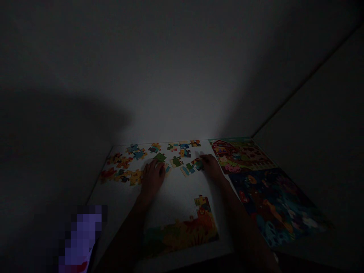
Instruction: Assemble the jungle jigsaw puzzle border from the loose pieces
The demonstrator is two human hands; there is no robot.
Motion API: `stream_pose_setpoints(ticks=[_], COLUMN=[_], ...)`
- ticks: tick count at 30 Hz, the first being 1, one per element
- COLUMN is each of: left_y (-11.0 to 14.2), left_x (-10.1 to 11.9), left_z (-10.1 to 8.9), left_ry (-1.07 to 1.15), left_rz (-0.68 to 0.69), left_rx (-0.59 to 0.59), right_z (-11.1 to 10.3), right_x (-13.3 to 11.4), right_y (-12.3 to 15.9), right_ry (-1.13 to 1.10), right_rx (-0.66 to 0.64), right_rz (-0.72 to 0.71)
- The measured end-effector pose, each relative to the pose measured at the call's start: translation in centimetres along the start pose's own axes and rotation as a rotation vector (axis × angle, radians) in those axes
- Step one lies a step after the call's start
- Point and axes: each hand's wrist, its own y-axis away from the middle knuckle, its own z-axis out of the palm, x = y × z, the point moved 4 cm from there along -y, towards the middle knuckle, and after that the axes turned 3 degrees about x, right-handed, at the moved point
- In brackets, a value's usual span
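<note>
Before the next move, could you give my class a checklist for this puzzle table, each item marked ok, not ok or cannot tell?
1. Good light: not ok; the scene is very dim.
2. Left hand touching the green piece: cannot tell; the fingers are close to it.
3. Right hand gripping a piece: cannot tell; its fingertips are at one.
4. Hands off the joined section: ok; both are farther out.
5. Barn picture apart from the loose pieces: ok; it lies to their right.

Two hands [153,176], one part-built puzzle [199,227]
</note>
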Motion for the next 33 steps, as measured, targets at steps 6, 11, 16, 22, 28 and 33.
stream_pose_setpoints(ticks=[6, 11, 16, 22, 28, 33], left_y=[0.0, 0.1, 0.2, 0.5, 0.8, 1.4], left_x=[0.4, 0.6, 0.5, 0.9, 1.6, 2.9], left_z=[0.1, 0.5, 0.5, 0.6, 0.1, -0.3], left_ry=[0.003, 0.065, 0.108, 0.165, 0.208, 0.257], left_rz=[0.029, 0.097, 0.105, 0.185, 0.237, 0.309], left_rx=[-0.028, -0.055, -0.071, -0.11, -0.161, -0.276], right_z=[-0.7, -1.5, -1.5, -1.2, 1.4, 4.0], right_x=[-0.7, -1.0, -1.0, -2.3, -4.3, -4.3], right_y=[0.7, 0.8, 0.5, 0.3, 1.6, 2.5], right_ry=[0.068, -0.005, 0.043, 0.149, 0.089, 0.132], right_rx=[-0.203, -0.226, -0.12, -0.04, -0.239, -0.224], right_rz=[-0.085, -0.073, -0.042, -0.071, -0.247, -0.304])
